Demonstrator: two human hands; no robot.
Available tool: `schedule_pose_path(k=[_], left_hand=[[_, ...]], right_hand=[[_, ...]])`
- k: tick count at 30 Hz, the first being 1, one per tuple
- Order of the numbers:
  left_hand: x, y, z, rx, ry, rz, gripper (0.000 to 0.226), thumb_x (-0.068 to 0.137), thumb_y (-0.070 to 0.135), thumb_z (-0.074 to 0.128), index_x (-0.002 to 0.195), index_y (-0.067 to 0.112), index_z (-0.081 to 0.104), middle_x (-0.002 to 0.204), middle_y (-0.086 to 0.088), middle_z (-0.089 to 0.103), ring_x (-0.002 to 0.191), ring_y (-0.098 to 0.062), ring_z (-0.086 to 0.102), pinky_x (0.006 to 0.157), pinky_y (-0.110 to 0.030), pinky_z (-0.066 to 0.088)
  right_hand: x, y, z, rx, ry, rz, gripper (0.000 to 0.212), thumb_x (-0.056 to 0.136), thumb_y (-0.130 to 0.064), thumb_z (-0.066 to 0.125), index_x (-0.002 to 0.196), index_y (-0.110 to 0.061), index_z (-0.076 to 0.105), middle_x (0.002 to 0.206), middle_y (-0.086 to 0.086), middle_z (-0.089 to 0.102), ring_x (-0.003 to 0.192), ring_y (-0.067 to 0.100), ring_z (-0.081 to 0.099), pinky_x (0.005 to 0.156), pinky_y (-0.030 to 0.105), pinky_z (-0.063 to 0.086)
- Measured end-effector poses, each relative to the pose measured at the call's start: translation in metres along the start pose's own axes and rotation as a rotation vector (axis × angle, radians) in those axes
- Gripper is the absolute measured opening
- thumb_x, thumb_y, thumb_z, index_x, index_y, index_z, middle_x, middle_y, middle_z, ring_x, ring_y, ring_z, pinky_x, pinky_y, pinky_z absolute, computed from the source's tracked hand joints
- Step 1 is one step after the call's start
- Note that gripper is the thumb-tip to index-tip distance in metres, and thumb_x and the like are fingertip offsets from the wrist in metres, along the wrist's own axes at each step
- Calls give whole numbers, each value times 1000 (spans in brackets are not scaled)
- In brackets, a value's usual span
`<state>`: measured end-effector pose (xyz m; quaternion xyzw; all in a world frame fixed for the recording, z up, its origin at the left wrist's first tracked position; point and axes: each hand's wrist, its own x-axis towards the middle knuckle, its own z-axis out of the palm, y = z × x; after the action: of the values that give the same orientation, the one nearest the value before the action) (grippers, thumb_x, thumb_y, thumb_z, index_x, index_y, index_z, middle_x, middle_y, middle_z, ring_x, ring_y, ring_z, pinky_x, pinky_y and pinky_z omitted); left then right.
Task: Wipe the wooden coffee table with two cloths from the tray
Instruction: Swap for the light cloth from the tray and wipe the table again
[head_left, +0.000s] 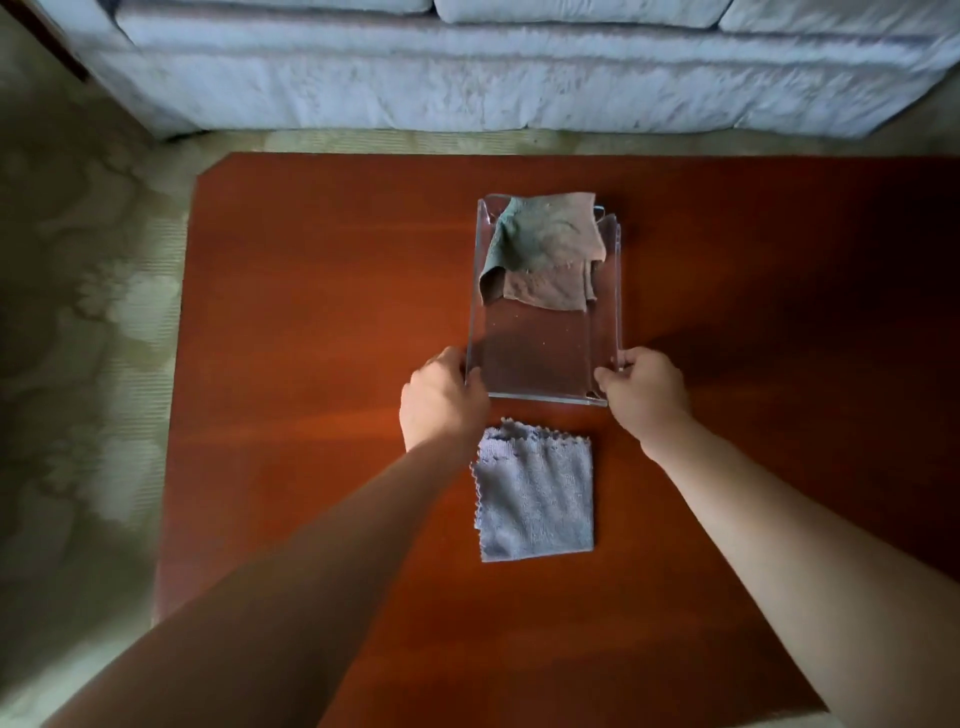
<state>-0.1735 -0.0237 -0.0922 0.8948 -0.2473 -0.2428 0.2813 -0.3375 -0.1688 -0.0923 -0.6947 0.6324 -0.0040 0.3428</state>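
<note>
A clear acrylic tray (540, 353) stands on the reddish wooden coffee table (311, 312), a little beyond its middle. A crumpled green and tan cloth (545, 249) lies in the tray's far half. My left hand (441, 400) grips the tray's near left wall. My right hand (644, 389) grips the near right wall. A folded blue-grey cloth (535, 499) with a zigzag edge lies flat on the table just in front of the tray, between my forearms.
A pale sofa (519, 78) runs along the far side of the table, with a strip of carpet between them. Patterned carpet (78, 312) lies to the left. The table's left corner is cut at an angle.
</note>
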Motion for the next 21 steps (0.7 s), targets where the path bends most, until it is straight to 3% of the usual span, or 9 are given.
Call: schedule_pose_path(k=[4,9,15,21], left_hand=[[0,-16,-30,-29,66,-60,15,94,24,60,85,11,60,82,-9,68,81,-39,62,64,-36,42],[8,-76,-103,-17,226,-112,10,91,23,68,87,14,68,81,-6,72,81,-34,66,67,-35,47],[38,-127,-166,0,311,-239,11,92,18,67,92,9,72,81,-9,69,81,-30,61,71,-32,40],[52,-152,-175,20,282,-298,10,90,22,70,87,12,72,74,-3,65,78,-29,60,70,-33,42]], right_hand=[[-18,-26,9,-18,-81,-55,34,100,-32,68,127,-13,66,112,7,73,104,29,70,91,47,59],[-45,-100,57,25,-218,-175,31,101,-30,67,126,-12,65,117,6,73,108,27,69,90,35,55],[-57,-193,115,-33,-289,-251,34,103,-30,65,129,-8,62,129,14,68,119,36,65,96,38,52],[-67,-204,143,-117,-297,-233,33,106,-31,61,129,-6,59,131,15,66,122,38,64,99,44,54]])
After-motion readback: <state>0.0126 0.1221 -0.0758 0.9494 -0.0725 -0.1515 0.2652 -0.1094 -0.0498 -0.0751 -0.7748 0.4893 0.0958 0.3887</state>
